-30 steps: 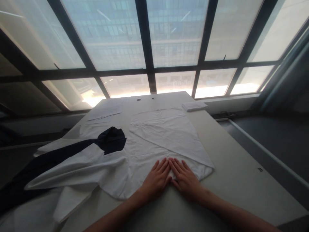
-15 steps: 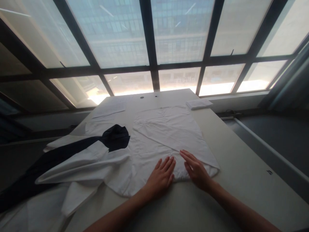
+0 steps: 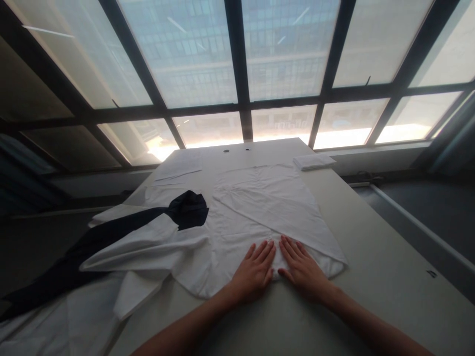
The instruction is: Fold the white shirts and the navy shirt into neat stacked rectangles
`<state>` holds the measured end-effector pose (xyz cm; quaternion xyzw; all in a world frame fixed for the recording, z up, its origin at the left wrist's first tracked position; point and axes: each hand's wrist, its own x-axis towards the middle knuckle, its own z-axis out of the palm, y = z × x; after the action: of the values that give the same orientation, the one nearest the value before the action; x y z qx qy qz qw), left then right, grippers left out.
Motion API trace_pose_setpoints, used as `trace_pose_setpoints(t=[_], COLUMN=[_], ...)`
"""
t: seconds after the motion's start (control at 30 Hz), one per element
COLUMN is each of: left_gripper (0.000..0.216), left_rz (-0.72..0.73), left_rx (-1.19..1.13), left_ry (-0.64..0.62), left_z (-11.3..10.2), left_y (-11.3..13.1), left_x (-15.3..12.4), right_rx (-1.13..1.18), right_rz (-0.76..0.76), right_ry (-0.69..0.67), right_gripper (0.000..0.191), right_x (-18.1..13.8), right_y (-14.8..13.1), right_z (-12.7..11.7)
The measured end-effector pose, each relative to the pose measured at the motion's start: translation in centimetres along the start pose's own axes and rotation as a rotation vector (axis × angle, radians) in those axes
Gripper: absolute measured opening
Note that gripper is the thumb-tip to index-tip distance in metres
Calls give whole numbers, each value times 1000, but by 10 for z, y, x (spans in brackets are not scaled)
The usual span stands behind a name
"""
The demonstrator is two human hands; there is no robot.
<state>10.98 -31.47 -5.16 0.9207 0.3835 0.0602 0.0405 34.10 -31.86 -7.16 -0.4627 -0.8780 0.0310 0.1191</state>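
Note:
A white cloth garment (image 3: 267,202) lies spread on the white table (image 3: 356,227), with a diagonal folded edge running across it. Near its front edge, my left hand (image 3: 254,269) rests flat on the fabric, fingers stretched forward. Just to the right lies my right hand (image 3: 304,269), also flat, its fingertips by the diagonal edge. Neither hand grips anything. To the left, loose white fabric (image 3: 148,242) sits in folds and hangs toward the front left. A dark navy piece of cloth (image 3: 189,210) lies over the white fabric and trails off to the lower left.
A folded white cloth (image 3: 313,162) sits at the table's far right edge. Sheets of paper (image 3: 178,165) lie at the far left. Behind the table stand large dark-framed windows (image 3: 243,69). A pale rail (image 3: 419,225) runs along the floor at right.
My right hand has come down flat onto the fabric from a tilted, raised pose. My left hand stays flat in about the same spot. The whole view has shifted slightly.

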Motion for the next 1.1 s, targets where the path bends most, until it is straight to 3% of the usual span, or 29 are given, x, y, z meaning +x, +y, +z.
trace_pose_setpoints(t=[0.37, 0.6, 0.9, 1.1], left_gripper=[62, 62, 61, 58], left_rz=[-29, -31, -63, -77], left_rx=[5, 7, -33, -13], left_ry=[-16, -4, -19, -28], left_z=[-1, -2, -5, -8], left_y=[0, 3, 4, -6], left_x=[-2, -2, -4, -23], right_rx=[0, -10, 27, 40], right_rz=[-8, 8, -59, -52], right_ry=[29, 98, 17, -23], right_gripper=[72, 59, 64, 63], right_x=[0, -2, 0, 0], right_y=[2, -16, -18, -15], right_z=[5, -1, 3, 3])
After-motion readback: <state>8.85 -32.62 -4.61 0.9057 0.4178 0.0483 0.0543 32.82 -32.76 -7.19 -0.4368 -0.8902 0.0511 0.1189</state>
